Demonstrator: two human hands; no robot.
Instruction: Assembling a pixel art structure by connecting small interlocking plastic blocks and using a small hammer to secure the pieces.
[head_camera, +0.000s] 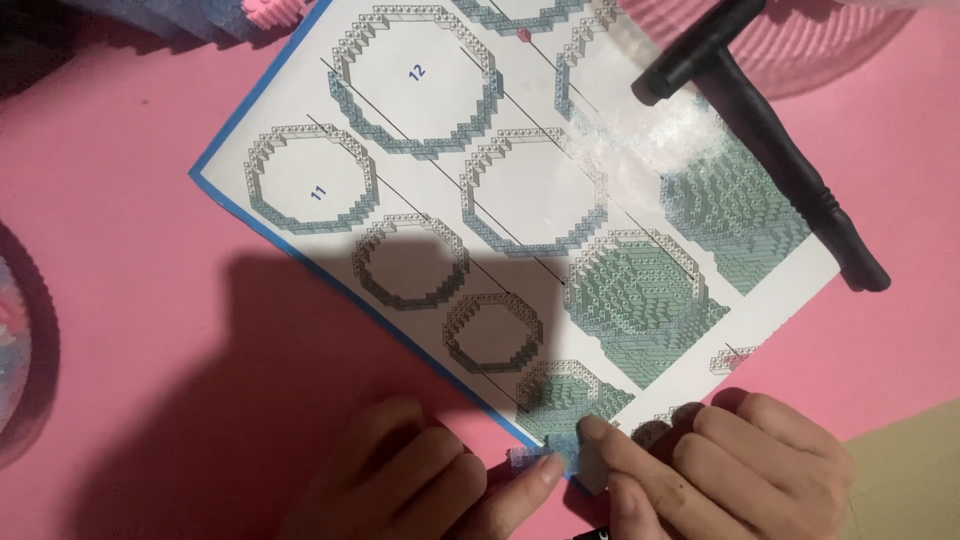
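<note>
A printed instruction sheet (520, 190) with a blue border lies tilted on the pink surface, showing ring-shaped stacks of pale blue and white small bricks. At its lower corner my left hand (400, 480) and my right hand (720, 455) meet. Both pinch a small cluster of translucent light-blue bricks (550, 458) between fingertips, the left thumb and the right index finger touching it. Most of the cluster is hidden by my fingers.
A black T-shaped tool (770, 140) lies across the sheet's upper right part. A clear plastic bag (660, 130) sits under its handle. A pink ribbed dish (800, 40) is at the top right, another round container (25, 340) at the left edge.
</note>
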